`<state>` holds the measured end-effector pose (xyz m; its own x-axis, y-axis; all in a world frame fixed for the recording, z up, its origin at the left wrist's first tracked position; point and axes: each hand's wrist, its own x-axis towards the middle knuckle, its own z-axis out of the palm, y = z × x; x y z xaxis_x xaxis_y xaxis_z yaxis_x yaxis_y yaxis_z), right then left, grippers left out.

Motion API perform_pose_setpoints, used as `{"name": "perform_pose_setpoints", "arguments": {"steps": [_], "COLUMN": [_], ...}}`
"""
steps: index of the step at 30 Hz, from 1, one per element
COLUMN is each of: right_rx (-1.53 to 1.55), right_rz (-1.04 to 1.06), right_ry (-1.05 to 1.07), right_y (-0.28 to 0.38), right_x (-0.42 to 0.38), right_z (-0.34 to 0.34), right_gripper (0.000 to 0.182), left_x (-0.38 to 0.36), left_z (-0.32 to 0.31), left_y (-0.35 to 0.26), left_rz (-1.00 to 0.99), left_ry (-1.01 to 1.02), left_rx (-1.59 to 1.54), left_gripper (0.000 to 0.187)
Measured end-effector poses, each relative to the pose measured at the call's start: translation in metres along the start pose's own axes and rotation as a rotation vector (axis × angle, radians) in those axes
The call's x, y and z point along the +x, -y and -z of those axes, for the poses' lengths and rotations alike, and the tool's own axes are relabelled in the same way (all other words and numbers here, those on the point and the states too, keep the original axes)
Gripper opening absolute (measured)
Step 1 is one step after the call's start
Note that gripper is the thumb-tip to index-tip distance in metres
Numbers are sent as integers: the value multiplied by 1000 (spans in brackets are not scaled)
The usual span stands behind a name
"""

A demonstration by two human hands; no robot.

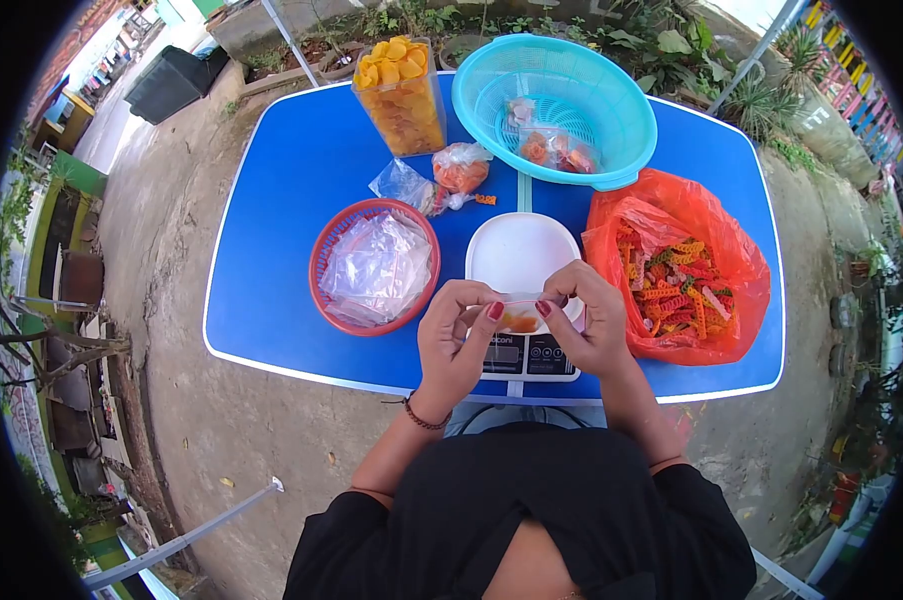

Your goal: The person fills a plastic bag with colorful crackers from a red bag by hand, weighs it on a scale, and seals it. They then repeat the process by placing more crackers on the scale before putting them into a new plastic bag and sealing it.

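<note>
Between the fingertips of both hands is a small clear plastic bag (519, 320) with something orange in its lower part. My left hand (459, 335) pinches one upper corner, thumb against fingers. The opposite corner is pinched the same way by my right hand (593, 322). Directly behind and below the bag sits a kitchen scale (523, 248) with a white tray and a black front panel; the hands partly cover it. To the left, a red basket (321, 285) holds a stack of clear plastic bags (379, 268). Colourful ridged crackers (683, 290) fill an open red plastic bag (741, 255) on the right.
A turquoise basin (611, 85) with filled small packets (556, 150) stands at the back of the blue table (271, 210). Left of it are a tall clear container of yellow chips (403, 105), a knotted bag of orange seasoning (461, 172) and a crumpled clear bag (401, 185).
</note>
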<state>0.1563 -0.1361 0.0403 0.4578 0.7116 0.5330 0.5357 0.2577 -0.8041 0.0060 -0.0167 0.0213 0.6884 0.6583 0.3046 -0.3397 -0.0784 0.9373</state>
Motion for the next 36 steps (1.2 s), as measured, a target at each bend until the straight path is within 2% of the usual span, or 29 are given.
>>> {"name": "perform_pose_setpoints", "arguments": {"steps": [2,5,8,11,14,17,23,27,32,36], "right_rx": [-6,-74,-103,-138,-268,-331,-308,-262,-260,-93], "right_rz": [20,93,67,71,134,153,76,96,72,-10], "right_ry": [-20,43,69,65,109,118,109,115,79,62], "right_y": [1,6,7,6,12,14,10,6,11,1], "right_x": [2,6,3,1,6,7,5,6,8,4], "right_z": [1,1,-6,-8,-3,-3,-6,-4,-4,-3], "right_gripper": [9,11,11,12,12,12,12,10,10,10], "left_x": [3,1,-4,-1,7,11,10,11,9,9], "left_z": [1,-1,1,2,8,6,10,13,14,16], "left_y": [4,4,-2,5,-4,-8,-8,-9,-7,-1], "left_rz": [-92,-59,-49,-103,-169,-254,-313,-314,-245,-152], "left_ry": [-7,-29,93,95,170,151,56,46,40,31], "left_rx": [124,130,250,279,444,539,573,586,488,373], "left_gripper": [5,6,6,8,6,7,7,6,7,8]}}
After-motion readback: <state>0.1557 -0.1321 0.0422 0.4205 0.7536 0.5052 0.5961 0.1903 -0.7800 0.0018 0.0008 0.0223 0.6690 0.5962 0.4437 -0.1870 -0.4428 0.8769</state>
